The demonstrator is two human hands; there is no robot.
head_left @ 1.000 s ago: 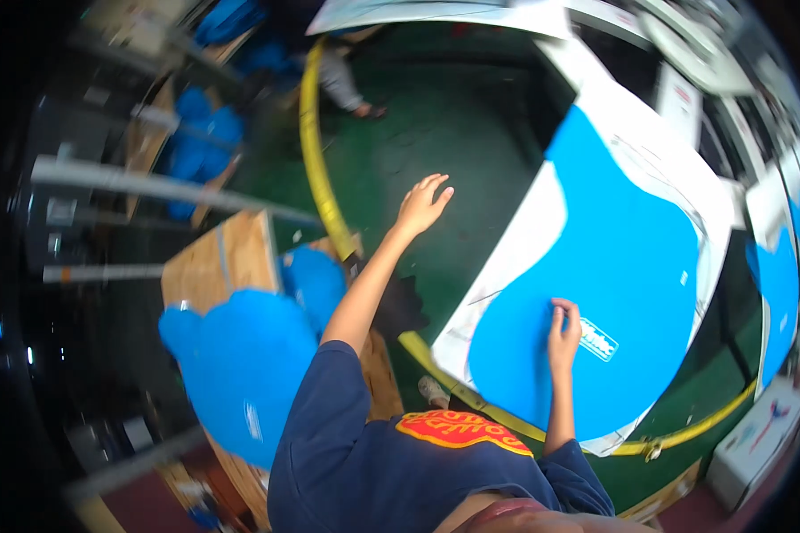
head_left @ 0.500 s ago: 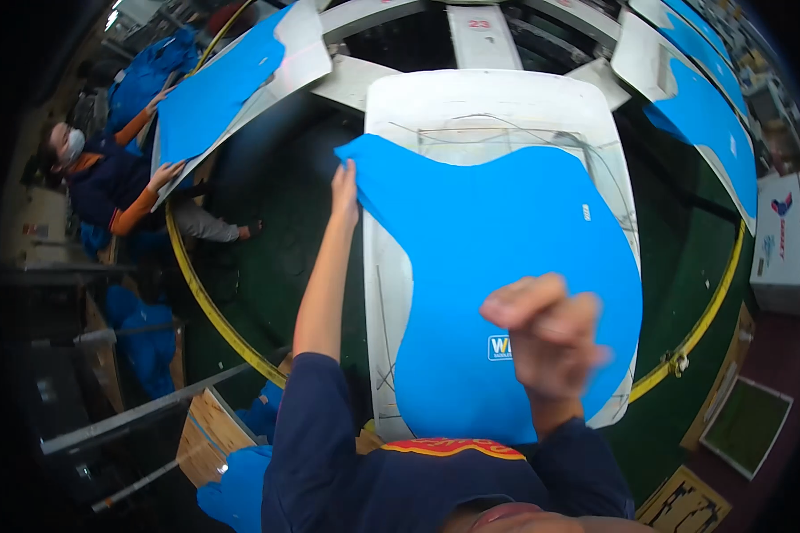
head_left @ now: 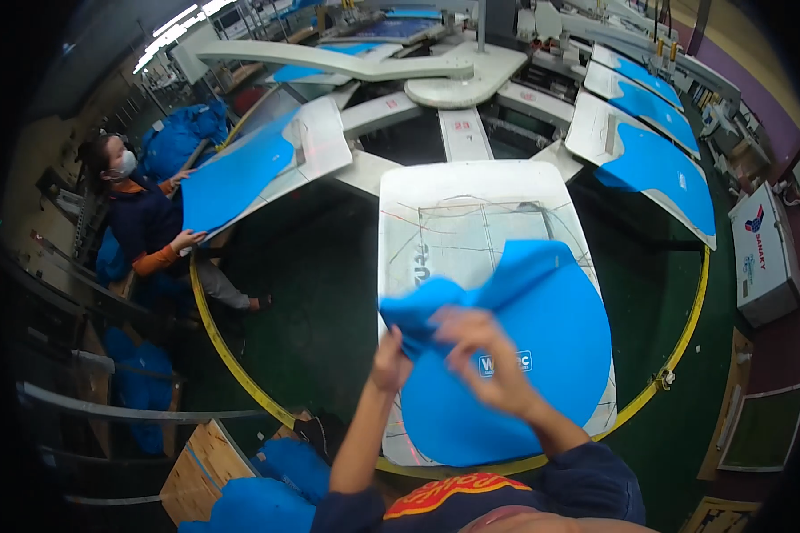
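A blue cut fabric piece (head_left: 533, 409) with a small white printed label lies on the white platen (head_left: 471, 182) in front of me, its upper left part folded back, baring the platen's top with thin lines and dark markings. My left hand (head_left: 391, 360) grips the folded edge at the platen's left side. My right hand (head_left: 480, 346) is just right of it, over the fold and label, blurred, with its fingers apart and curved.
A co-worker (head_left: 138, 213) holds blue fabric on the left platen (head_left: 320, 133). Other loaded platens (head_left: 587, 124) circle a central hub (head_left: 462, 80). A yellow curved rail (head_left: 702, 320) rings the floor. Wooden pallets (head_left: 196, 466), blue stacks (head_left: 142, 373) and a white chest (head_left: 764, 258) stand around.
The fabric's upper left part, held stretched out by my left hand half a second earlier, is now folded down toward me. My right hand has moved left to the fold, and my view has tilted up.
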